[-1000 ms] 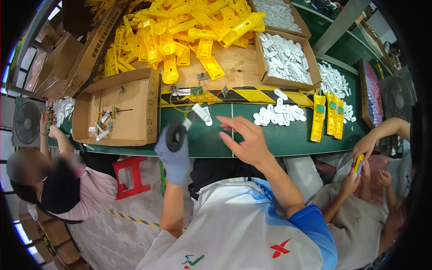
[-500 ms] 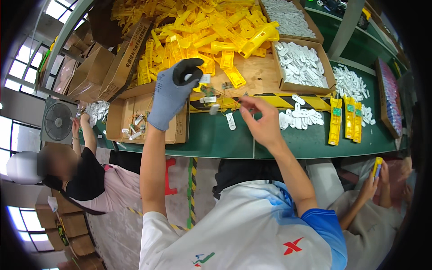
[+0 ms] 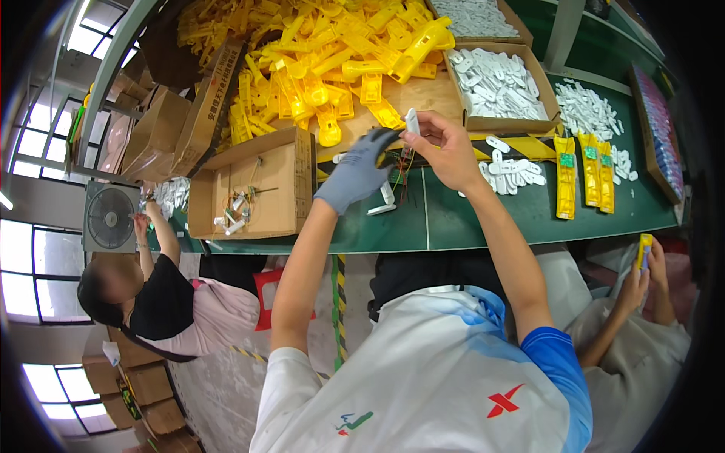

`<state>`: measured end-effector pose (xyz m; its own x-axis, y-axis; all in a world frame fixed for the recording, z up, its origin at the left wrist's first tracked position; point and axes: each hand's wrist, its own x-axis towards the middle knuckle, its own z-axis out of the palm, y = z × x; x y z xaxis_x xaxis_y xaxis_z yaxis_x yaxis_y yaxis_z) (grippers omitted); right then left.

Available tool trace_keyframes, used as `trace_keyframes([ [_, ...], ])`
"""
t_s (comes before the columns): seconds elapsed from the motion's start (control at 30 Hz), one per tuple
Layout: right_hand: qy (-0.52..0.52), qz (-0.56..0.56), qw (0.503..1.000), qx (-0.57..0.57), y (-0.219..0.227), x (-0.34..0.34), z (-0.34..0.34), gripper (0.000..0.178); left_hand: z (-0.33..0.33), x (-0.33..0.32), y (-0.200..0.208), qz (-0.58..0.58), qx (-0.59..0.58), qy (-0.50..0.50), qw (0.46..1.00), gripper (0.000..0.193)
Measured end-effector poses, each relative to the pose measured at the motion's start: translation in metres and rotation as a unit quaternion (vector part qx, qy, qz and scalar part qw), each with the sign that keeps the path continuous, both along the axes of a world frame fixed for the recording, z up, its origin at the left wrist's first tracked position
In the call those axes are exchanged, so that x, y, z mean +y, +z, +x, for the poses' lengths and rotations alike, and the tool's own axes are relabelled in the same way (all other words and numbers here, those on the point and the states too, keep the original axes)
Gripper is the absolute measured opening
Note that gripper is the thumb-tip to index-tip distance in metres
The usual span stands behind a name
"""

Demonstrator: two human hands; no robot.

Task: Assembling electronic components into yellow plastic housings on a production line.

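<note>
My bare right hand [image 3: 451, 155] pinches a small white elongated plastic piece [image 3: 411, 121] and tips it upright above the striped table edge. Close beside it is my left hand [image 3: 356, 172], in a grey glove with black fingertips. Its fingers curl together, and what lies between them is mostly hidden. Thin red and dark wires [image 3: 403, 177] hang between the two hands, with the part they join hard to make out. Just below, two white plastic pieces [image 3: 383, 209] lie on the green tabletop [image 3: 453, 226].
Yellow plastic shells [image 3: 332, 60] are heaped at the back. A cardboard box [image 3: 283, 192] at left holds wired parts; another box [image 3: 502, 87] holds white pieces. White pieces [image 3: 513, 172] and yellow shells with green boards [image 3: 565, 177] lie at right. Co-workers sit on both sides.
My left hand has come down and right, close to my right hand. My right hand has risen slightly and now holds up a white piece. The view has shifted a little.
</note>
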<state>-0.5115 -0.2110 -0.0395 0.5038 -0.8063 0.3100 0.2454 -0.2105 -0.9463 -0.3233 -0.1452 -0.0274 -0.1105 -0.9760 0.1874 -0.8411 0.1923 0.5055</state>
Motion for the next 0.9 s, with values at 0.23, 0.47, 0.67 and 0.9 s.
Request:
trace_keyframes([
  [0.23, 0.019, 0.097, 0.992, -0.081, -0.021, 0.011, -0.025, 0.028, -0.009, -0.002, -0.02, 0.021, -0.141, -0.038, 0.989, 0.06],
  [0.47, 0.018, 0.118, 0.99, -0.078, -0.03, 0.029, -0.024, 0.03, -0.018, 0.011, 0.022, -0.048, 0.019, 0.018, 0.998, 0.038],
  [0.67, 0.024, 0.056, 0.997, -0.038, -0.034, 0.05, -0.027, 0.033, -0.019, 0.022, 0.087, -0.156, -0.03, 0.05, 0.986, 0.031],
  [0.9, -0.119, 0.006, 0.992, -0.049, -0.047, 0.058, -0.063, 0.031, 0.012, 0.027, 0.072, -0.086, 0.049, 0.151, 0.984, 0.03],
])
